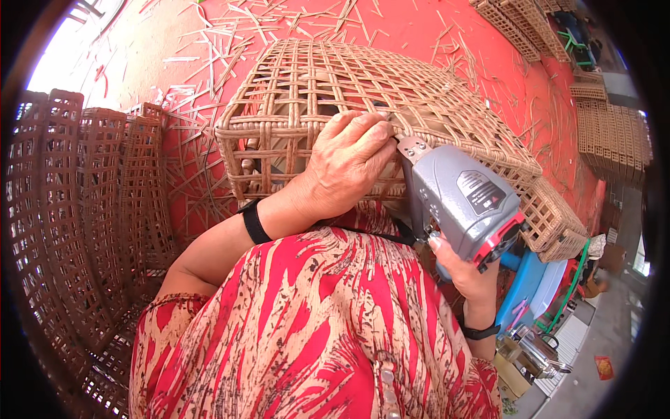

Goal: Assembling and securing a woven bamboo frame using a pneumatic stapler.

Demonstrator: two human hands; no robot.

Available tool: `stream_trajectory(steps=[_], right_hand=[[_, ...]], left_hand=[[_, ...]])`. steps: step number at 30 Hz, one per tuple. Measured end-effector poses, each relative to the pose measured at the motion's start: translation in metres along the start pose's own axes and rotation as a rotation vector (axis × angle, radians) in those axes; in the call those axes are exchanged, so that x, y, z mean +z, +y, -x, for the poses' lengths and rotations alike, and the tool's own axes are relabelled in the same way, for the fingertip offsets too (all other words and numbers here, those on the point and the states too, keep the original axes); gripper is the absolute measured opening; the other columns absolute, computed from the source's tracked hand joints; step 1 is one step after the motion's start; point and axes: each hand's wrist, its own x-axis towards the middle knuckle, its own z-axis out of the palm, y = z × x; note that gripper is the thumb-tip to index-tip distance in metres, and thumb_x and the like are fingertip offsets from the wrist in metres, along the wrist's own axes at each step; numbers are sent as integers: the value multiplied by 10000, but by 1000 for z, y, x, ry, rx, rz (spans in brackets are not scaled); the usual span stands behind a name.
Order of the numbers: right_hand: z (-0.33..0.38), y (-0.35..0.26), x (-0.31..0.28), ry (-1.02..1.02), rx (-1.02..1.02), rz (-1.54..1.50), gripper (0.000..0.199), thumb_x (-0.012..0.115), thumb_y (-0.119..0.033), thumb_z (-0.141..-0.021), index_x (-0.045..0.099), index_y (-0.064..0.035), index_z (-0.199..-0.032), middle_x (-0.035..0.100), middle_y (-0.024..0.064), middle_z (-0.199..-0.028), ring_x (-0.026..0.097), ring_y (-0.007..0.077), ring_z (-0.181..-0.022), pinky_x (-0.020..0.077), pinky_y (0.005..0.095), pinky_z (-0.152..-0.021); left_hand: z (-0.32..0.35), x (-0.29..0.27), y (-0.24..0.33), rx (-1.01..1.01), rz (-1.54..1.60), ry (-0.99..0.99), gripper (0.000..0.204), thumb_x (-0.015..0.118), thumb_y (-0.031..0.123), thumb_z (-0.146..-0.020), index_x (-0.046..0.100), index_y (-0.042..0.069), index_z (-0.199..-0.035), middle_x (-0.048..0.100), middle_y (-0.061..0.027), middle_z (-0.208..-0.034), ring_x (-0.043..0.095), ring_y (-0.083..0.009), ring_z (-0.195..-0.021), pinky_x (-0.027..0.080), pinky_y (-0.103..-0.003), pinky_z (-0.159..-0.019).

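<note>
A brown woven rattan basket frame (307, 77) lies bottom-up in front of me on the red floor. My left hand (345, 164) presses on its near edge, fingers curled over the weave. My right hand (460, 269) grips a grey pneumatic staple gun (464, 199) with a red trim. The gun's metal nose touches the basket's rim right beside my left fingertips. A black band sits on each wrist.
Stacked woven panels (91, 209) stand at my left. More woven pieces (614, 133) are piled at the right and top right. Rattan offcuts (230, 35) litter the red floor. A blue plastic stool (530, 279) and a green hose (569, 293) lie at lower right.
</note>
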Motion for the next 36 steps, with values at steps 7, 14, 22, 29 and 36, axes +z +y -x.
stream_trajectory(steps=[7, 14, 22, 29, 36], right_hand=[[10, 28, -4, 80, -91, 102, 338, 759, -17, -781, 617, 15, -1086, 645, 30, -992, 600, 104, -862, 502, 267, -765], [7, 11, -2, -67, -113, 106, 273, 734, -23, -781, 655, 18, -1039, 704, 83, -988, 663, 159, -900, 509, 307, -804], [-1, 2, 0, -136, -149, 179, 521, 792, -85, -633, 609, 33, -1106, 706, 116, -940, 684, 177, -825, 521, 306, -768], [-8, -12, 4, -164, -251, 260, 703, 810, -149, -626, 531, 30, -1245, 702, 156, -977, 711, 257, -904, 536, 339, -796], [-6, -16, 6, -154, -225, 226, 688, 818, -182, -644, 539, 26, -1237, 704, 157, -984, 712, 257, -916, 536, 338, -803]], left_hand=[[2, 1, 0, -1, 17, 27, 239, 684, 43, -650, 627, 8, -880, 617, -97, -996, 624, -273, -998, 483, -405, -866], [3, 0, 0, -24, 35, 7, 250, 698, 27, -651, 625, 14, -890, 617, -94, -998, 626, -270, -1018, 487, -407, -869], [3, -1, 1, -28, 43, 10, 265, 705, 28, -644, 626, 17, -896, 615, -95, -999, 627, -273, -1019, 492, -411, -871], [5, 0, 0, -26, 12, 2, 163, 621, 110, -723, 618, 31, -865, 590, -93, -998, 599, -241, -1021, 460, -366, -913], [3, -2, 5, -144, 105, 36, 307, 737, 1, -689, 549, 37, -930, 612, -124, -1014, 621, -288, -954, 486, -396, -804]])
